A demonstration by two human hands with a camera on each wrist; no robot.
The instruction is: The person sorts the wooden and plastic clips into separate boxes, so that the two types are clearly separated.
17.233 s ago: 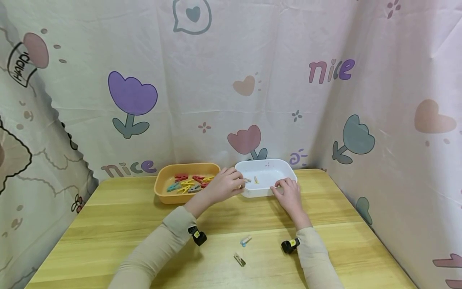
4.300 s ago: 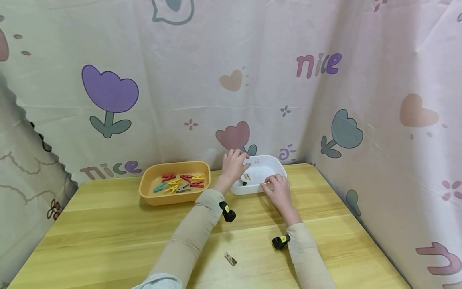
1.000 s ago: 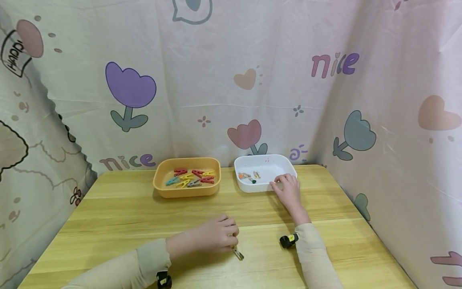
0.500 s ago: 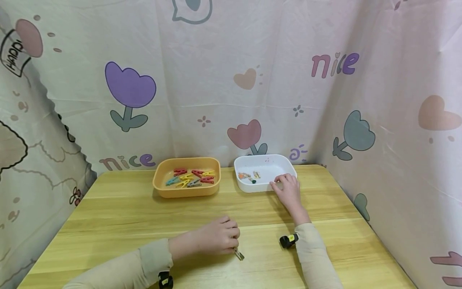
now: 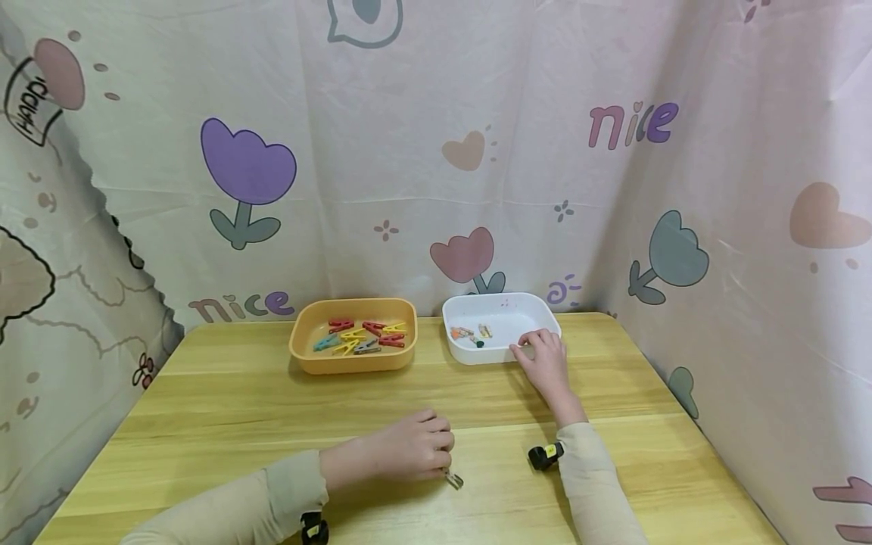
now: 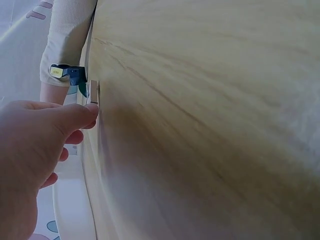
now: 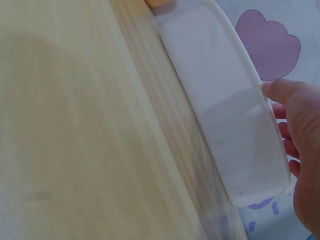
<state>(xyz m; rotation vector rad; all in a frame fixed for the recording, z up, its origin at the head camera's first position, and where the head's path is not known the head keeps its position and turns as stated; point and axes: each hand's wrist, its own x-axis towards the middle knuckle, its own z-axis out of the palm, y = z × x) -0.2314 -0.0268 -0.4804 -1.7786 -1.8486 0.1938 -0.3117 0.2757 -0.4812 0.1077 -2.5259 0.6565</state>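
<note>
My left hand (image 5: pixel 417 446) is low over the front middle of the table, pinching one end of a small wooden clothespin (image 5: pixel 454 480) between thumb and fingertips. In the left wrist view the clothespin (image 6: pixel 93 92) sticks out past the thumb tip, close over the tabletop. My right hand (image 5: pixel 545 365) grips the front right rim of a white plastic tub (image 5: pixel 477 356), with the thumb outside and the fingers curled over the edge, as the right wrist view also shows. Several small decorated clothespins (image 5: pixel 463 333) lie in the tub's left part.
Left of the white tub stands an orange tub (image 5: pixel 354 365), holding several plastic clothespins in red, yellow, teal and grey. Both tubs are at the back of the wooden table (image 5: pixel 272 409), close to a printed curtain (image 5: pixel 381 166). Black cameras are strapped to both wrists.
The left hand has come back from the white tub to the clothespin on the table and now pinches it. The blue-tipped clothespin has left the table; the tub holds more. The right hand stays put.
</note>
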